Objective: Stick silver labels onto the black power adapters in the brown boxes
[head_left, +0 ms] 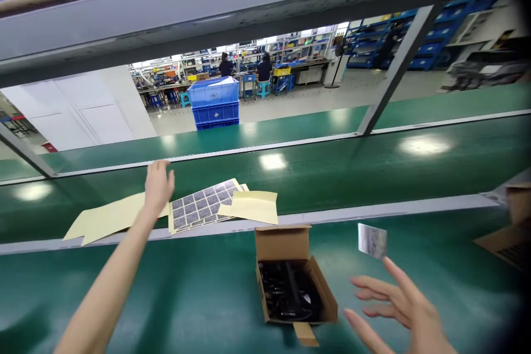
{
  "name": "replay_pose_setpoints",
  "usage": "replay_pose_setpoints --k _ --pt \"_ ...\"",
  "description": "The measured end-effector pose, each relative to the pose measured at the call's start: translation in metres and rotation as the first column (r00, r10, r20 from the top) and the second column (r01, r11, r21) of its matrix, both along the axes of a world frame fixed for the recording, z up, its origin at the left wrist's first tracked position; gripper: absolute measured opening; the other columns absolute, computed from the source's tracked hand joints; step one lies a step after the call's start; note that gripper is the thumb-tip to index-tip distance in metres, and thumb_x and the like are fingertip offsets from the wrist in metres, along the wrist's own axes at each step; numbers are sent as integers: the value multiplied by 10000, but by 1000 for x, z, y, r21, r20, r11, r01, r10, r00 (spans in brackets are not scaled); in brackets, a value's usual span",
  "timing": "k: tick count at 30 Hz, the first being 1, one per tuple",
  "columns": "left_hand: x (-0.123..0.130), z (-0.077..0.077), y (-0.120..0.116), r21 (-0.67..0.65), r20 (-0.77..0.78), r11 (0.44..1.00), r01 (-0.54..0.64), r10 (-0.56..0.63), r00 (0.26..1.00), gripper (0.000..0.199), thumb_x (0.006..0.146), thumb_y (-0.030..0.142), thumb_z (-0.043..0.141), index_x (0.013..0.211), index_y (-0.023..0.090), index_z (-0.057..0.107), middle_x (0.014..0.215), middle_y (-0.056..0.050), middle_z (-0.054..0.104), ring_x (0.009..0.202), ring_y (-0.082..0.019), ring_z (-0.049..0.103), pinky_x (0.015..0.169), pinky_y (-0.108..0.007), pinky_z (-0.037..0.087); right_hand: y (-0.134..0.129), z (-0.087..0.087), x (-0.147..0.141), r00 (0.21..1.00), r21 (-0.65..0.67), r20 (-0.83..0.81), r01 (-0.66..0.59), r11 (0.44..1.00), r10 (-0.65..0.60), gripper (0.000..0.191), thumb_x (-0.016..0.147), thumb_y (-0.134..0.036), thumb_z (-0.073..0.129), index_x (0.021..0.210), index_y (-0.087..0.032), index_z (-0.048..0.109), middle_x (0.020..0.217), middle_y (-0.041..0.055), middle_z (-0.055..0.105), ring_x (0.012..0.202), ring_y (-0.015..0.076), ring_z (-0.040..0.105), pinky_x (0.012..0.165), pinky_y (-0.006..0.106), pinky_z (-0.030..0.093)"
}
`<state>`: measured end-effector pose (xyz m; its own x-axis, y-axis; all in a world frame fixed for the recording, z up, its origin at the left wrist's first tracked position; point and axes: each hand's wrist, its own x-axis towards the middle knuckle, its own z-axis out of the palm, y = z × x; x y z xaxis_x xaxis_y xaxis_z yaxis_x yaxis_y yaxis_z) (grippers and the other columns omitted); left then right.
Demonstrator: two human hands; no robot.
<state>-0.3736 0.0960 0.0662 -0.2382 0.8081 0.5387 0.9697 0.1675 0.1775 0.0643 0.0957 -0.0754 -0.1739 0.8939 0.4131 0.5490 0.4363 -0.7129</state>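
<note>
My right hand is at the lower right with its fingers spread. A small silver-grey sticker label clings to its index fingertip, above the green bench. To its left stands an open cardboard box, with black items inside that I cannot name. My left hand is above the yellow backing sheets, its thumb apart from the bent fingers and nothing visible in it. Just right of it lies a sheet of printed labels, partly covered by a loose piece of yellow backing paper.
A pale metal rail runs between the near green bench and the green belt behind. Slanting grey posts carry an overhead beam. Another cardboard box is at the right edge. Beyond are stacked blue crates and seated people.
</note>
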Motion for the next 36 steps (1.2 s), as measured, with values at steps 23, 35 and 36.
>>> replay_pose_setpoints --k 23,35,36 --pt "178 -17 -70 -309 444 831 463 -304 843 187 988 266 420 857 200 535 835 -16 604 743 -161 582 650 -255 467 -3 21 -39 945 165 -88 -299 940 316 654 1024 -272 435 1573 -186 90 874 23 677 997 210 688 936 409 564" --pt "182 4 -83 -70 729 749 658 -412 546 143 955 327 535 899 199 562 894 -16 618 820 -167 571 759 -285 458 0 92 -34 890 243 206 -450 859 408 763 946 -310 509 1588 -214 107 1202 124 663 887 214 677 739 356 586" --pt "183 12 -74 -110 687 702 704 -458 564 124 952 306 533 909 200 581 884 -12 627 811 -166 571 753 -283 451 -2 105 -35 879 202 189 -471 859 438 802 940 -345 529 1592 -208 83 1124 103 690 799 199 676 689 337 579"
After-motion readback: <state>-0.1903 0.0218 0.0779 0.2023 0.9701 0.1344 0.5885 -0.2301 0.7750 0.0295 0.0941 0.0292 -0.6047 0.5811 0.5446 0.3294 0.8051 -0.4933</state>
